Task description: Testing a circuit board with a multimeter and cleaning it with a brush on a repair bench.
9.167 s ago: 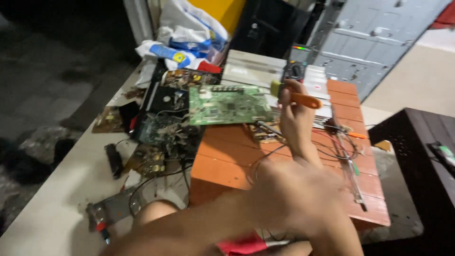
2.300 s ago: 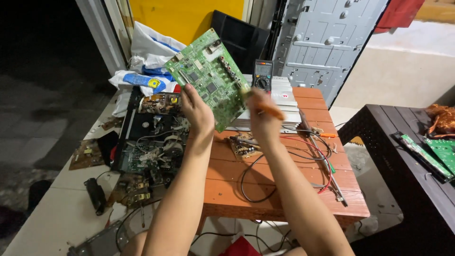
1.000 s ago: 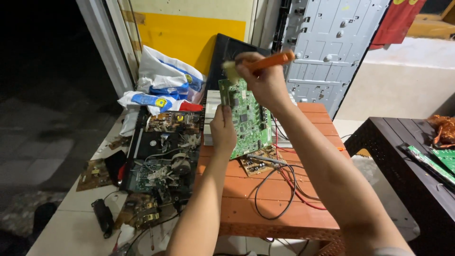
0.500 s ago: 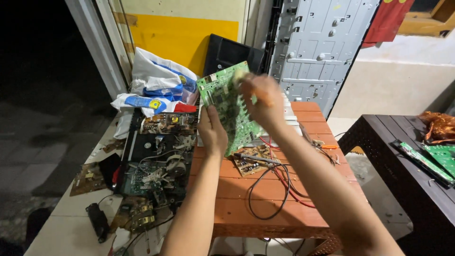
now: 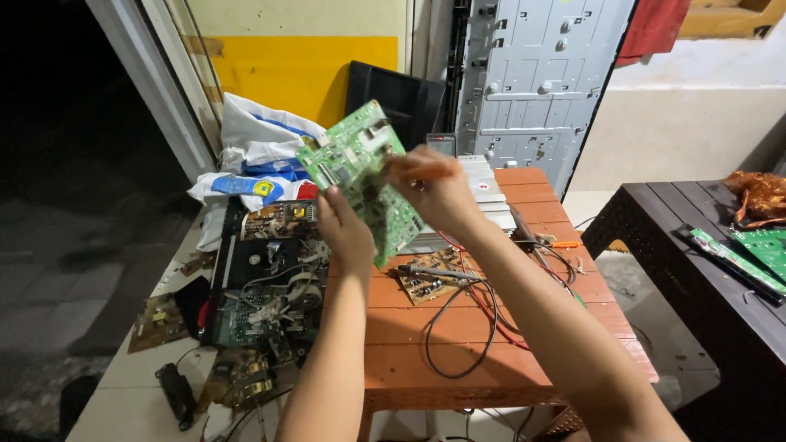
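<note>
My left hand [image 5: 348, 233] grips the lower edge of a green circuit board [image 5: 360, 180] and holds it up, tilted, above the orange-brown table [image 5: 458, 360]. My right hand [image 5: 434, 192] is closed on a thin orange-handled tool [image 5: 430, 173] whose tip rests against the board's face. Below the board lies a small brown circuit board [image 5: 426, 278] with black and red wires [image 5: 467, 327] looping over the tabletop.
Left of the table sits an opened device full of boards and cables [image 5: 266, 286]. A white plastic bag [image 5: 254, 155] lies behind it. A grey metal panel [image 5: 540, 82] leans at the back. A dark side table [image 5: 704, 286] at right holds green boards [image 5: 761, 245].
The board has tipped back toward me and lower. My right hand dropped from above the board's top edge to its face, still holding the orange tool.
</note>
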